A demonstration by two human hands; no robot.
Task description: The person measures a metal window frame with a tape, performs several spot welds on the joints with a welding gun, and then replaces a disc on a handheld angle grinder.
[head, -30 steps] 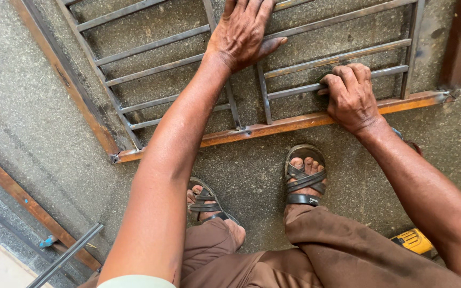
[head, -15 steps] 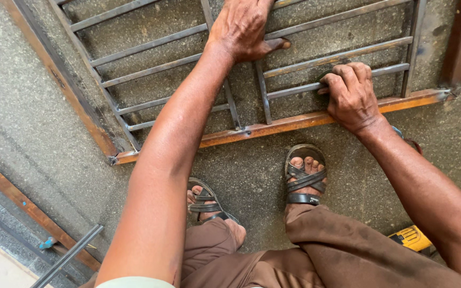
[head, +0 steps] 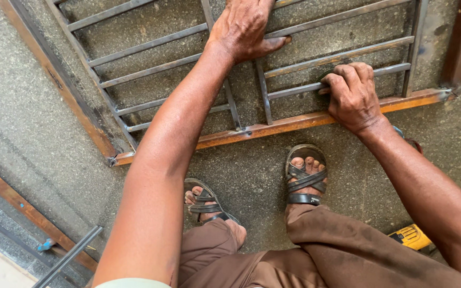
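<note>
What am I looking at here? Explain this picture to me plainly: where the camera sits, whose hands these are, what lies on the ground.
The camera sits on a person's head and looks down, so both arms are that person's own. They crouch on a rough concrete floor in sandals. Before them lies a metal grille: grey bars inside a rusty orange frame. The left hand presses flat on the bars; the right hand curls its fingers over a bar near the frame's lower edge. Neither hand lifts anything. A yellow tool peeks out by the right leg, mostly hidden. More rusty metal strips lie at lower left.
</note>
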